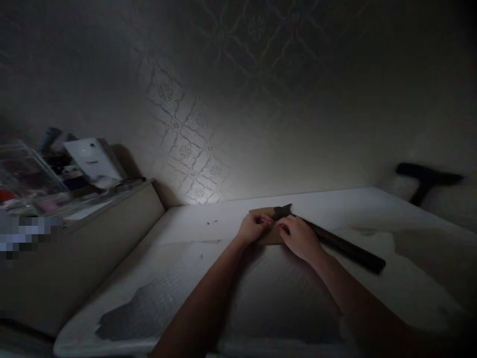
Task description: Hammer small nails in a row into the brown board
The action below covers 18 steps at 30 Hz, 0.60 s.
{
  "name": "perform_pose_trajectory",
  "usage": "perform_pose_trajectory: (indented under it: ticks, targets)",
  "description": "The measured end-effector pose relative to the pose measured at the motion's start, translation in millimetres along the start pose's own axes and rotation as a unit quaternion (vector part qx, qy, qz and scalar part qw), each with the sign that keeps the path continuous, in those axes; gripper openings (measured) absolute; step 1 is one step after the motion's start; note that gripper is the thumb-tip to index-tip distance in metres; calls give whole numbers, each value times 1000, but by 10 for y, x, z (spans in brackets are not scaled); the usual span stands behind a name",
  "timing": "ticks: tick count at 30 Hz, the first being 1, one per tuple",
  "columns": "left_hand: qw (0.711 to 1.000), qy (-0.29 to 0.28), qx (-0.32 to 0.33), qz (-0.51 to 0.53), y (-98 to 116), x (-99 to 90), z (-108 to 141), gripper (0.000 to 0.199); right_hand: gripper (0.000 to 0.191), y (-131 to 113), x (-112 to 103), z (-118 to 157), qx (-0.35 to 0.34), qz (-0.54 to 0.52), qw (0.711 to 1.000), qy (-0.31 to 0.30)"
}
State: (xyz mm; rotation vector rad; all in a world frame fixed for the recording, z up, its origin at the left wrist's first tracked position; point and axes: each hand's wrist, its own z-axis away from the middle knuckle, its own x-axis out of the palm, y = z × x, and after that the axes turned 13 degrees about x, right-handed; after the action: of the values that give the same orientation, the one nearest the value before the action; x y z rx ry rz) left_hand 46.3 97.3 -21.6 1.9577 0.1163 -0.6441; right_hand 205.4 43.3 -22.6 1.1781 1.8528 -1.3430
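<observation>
Both my hands meet over a flat brown piece [275,236], perhaps cardboard, lying on the white table [194,223]. My left hand [254,227] is at its left side, fingers curled in a pinch; what is between them is too dim to make out. Bent fingers of my right hand [301,237] close at the right side of the brown piece, their tips hidden. A small dark piece with a pointed end [283,211] lies just beyond the fingertips. To the right of my right hand, a long dark bar [348,246] rests slantwise on the table.
On the left, a cabinet [122,223] borders the table and carries a white box [91,156] and a clear organiser [28,166]. A patterned wall [261,124] stands behind. A dark T-shaped object [423,179] rises at the right. Worn patches [137,313] mark the tabletop.
</observation>
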Motion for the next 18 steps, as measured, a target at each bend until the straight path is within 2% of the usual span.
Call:
perform_pose_trajectory:
  ticks: [18]
  targets:
    - [1000, 3, 5, 22, 49, -20, 14, 17, 22, 0, 3, -1, 1, -1, 1000, 5]
